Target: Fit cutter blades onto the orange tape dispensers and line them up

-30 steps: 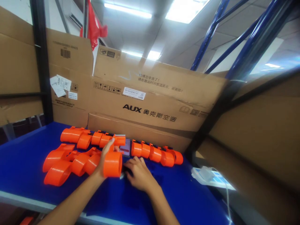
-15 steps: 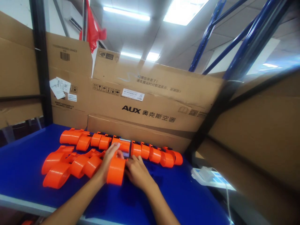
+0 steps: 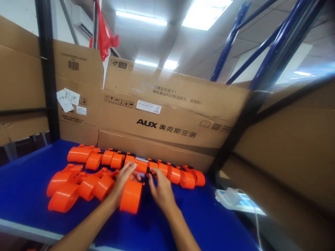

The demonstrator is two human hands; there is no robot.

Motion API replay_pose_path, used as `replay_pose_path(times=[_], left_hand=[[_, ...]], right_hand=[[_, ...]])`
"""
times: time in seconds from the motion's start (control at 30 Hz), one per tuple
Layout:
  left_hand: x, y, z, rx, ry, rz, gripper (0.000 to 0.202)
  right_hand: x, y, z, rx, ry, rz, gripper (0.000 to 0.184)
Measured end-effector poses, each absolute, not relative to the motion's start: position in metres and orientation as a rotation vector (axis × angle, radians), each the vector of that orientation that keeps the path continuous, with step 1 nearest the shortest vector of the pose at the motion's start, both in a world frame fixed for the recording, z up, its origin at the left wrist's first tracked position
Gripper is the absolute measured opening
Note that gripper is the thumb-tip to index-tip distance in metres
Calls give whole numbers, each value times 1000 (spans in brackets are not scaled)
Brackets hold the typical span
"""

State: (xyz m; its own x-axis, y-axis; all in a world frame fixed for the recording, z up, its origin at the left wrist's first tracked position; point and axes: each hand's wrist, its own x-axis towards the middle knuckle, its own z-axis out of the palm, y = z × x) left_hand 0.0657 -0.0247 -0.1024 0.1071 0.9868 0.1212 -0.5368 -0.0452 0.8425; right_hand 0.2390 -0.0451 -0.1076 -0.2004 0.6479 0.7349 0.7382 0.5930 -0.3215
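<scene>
Orange plastic part (image 3: 131, 196): rounded, glossy, tilted betw. both hands, blurred.

cardboard boxes (image 3: 167, 115) behind | blue table (image 3: 204, 216) | ceiling lights (image 3: 204, 12) | blue racking (image 3: 272, 52)

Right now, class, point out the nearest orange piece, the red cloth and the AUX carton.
nearest orange piece (image 3: 130, 199): head view, its curved outer face.
red cloth (image 3: 104, 35): head view, its middle fold.
AUX carton (image 3: 183, 115): head view, bare cardboard above logo.

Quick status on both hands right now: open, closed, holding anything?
Left hand: closed on the orange ring part.
Right hand: fingertips on the row of orange parts at the back; whether it grips cannot be told.
</scene>
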Motion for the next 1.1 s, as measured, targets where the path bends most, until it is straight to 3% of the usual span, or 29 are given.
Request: replay_pose_path(times=[0.17,1.1], left_hand=[[70,-32,-105,1053,641,1311,40],[74,-35,-110,1258,628,1117,45]], right_hand=[[245,-51,-104,-1059,-1593,-106,26],[243,-64,-91,-822,-1781,-79,19]])
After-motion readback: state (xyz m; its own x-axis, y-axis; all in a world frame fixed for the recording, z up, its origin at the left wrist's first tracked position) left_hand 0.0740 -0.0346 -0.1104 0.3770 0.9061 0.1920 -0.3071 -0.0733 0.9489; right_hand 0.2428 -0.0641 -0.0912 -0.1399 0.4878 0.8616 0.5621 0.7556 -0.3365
